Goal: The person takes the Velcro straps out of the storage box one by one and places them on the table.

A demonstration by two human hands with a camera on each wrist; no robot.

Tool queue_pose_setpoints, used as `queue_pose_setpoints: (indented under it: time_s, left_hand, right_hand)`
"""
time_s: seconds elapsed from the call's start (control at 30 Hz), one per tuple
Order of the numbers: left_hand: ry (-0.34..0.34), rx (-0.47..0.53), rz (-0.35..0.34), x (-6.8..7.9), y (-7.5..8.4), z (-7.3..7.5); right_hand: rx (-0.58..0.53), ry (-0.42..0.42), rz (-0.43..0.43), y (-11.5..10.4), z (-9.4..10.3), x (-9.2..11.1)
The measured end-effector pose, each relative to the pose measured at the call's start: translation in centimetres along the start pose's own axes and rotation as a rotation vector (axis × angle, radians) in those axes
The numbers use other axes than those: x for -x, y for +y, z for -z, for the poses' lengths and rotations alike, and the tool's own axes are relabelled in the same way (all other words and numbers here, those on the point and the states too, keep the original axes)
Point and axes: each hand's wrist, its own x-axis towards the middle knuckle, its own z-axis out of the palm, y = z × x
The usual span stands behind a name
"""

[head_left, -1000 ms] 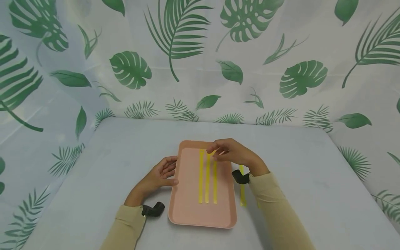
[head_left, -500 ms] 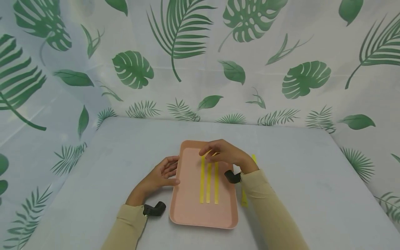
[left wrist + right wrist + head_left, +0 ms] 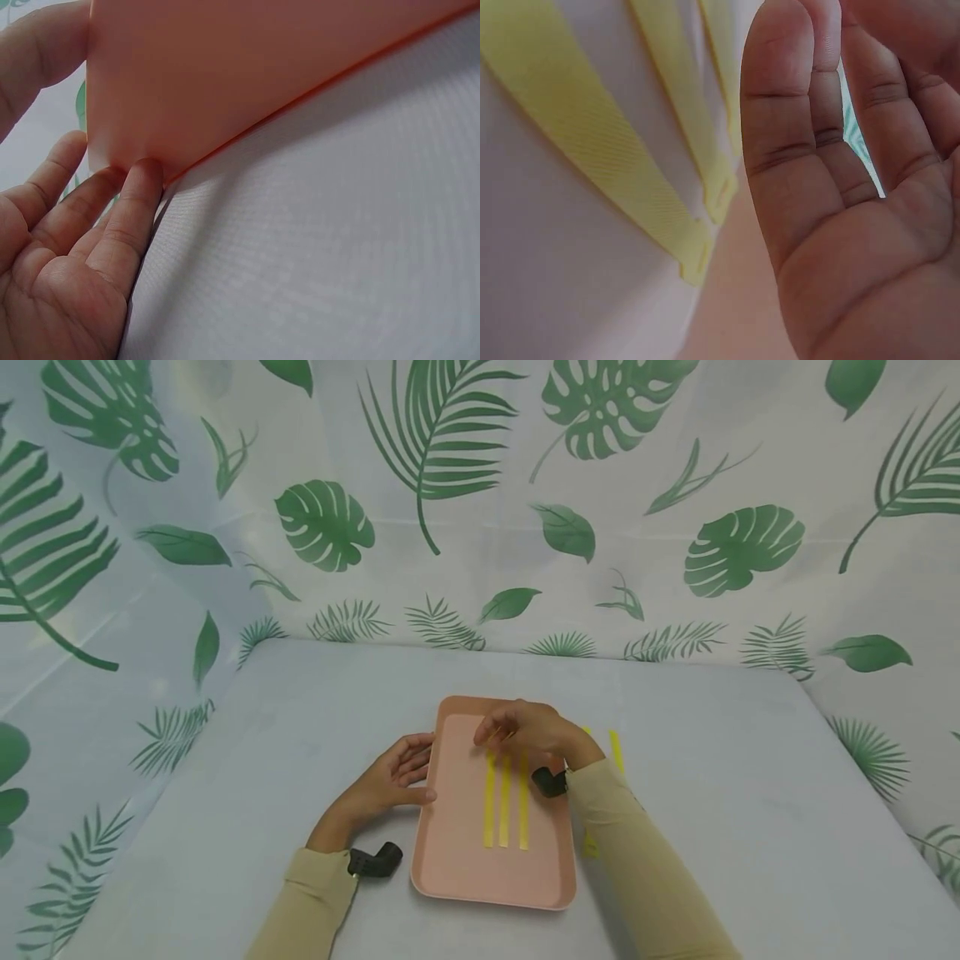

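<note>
A shallow pink tray (image 3: 459,868) lies on the table, with three thin yellow strips (image 3: 504,814) side by side lengthwise in it. My left hand (image 3: 386,783) is at the tray's left side, thumb at the rim and fingers against the outer wall. In the left wrist view its fingertips (image 3: 144,174) meet the pink wall. Over the far end of the strips hovers my right hand (image 3: 525,729), fingers loosely bent, hiding the strips' far ends in the head view. Slotted strip ends (image 3: 695,255) show beside its straight fingers in the right wrist view; nothing shows in its palm.
Two more yellow strips (image 3: 616,747) lie on the white table (image 3: 720,777) right of the tray, partly hidden by the right forearm. Black wrist cameras (image 3: 377,860) sit on both wrists. Behind the table hangs a leaf-patterned white cloth (image 3: 465,543).
My right hand has moved left across the tray's far end, from the right strips toward the left one. My left hand stays at the tray's side. The head view has shifted slightly.
</note>
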Motion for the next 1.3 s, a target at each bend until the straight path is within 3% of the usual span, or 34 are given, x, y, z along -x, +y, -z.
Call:
queue_pose_setpoints:
  time_s: [0.13, 0.33, 0.53, 1.0, 1.3]
  left_hand:
    - [-0.006, 0.009, -0.005, 0.0, 0.0, 0.0]
    - [-0.005, 0.006, -0.002, -0.1, 0.0, 0.0]
    - [-0.007, 0.002, -0.002, -0.1, 0.0, 0.0]
    - [-0.026, 0.011, -0.033, -0.1, -0.1, 0.1]
    - [-0.026, 0.016, -0.027, -0.1, -0.1, 0.1]
  right_hand:
    - [0.008, 0.002, -0.042, 0.2, -0.3, -0.2]
    - [-0.026, -0.051, -0.002, 0.8, -0.2, -0.7]
    - [0.013, -0.034, 0.017, 1.0, -0.4, -0.9]
    - [-0.031, 0.021, -0.090, 0.4, -1.1, -0.6]
    - [0.144, -0.033, -0.014, 0.3, -1.0, -1.0]
